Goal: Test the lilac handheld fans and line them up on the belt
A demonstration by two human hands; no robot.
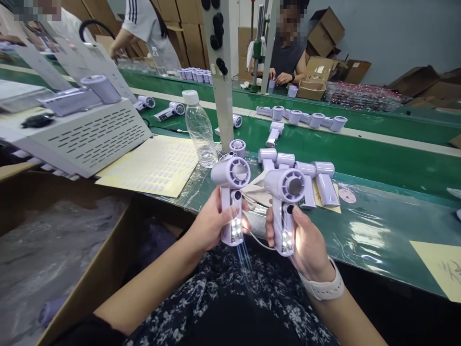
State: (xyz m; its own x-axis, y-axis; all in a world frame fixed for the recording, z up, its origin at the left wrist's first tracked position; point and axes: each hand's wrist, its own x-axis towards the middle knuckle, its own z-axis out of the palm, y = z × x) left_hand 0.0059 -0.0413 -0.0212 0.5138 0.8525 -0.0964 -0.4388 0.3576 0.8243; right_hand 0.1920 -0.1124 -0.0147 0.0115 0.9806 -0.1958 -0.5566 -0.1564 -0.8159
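Note:
My left hand [212, 220] is wrapped round the handle of a lilac handheld fan [230, 173], its thumb on the front of the handle. A second lilac handheld fan [284, 185] stands upright in my right hand [312, 240], a little to the right and apart from the first. Bright lights shine on the lower handles of both. A white cable [260, 242] runs between the two; where it ends is hidden. Just beyond my hands, several more lilac fans [326, 182] lie on the bench edge beside a pale cloth [257, 192].
A clear plastic bottle [200, 127] stands by a metal post [221, 77]. Left of it lie a yellow sticker sheet [154, 166] and a vented white box [90, 132]. More fans [295, 117] sit on the green conveyor [378, 151]. An open carton [97, 264] is at lower left. Co-workers [288, 57] are opposite.

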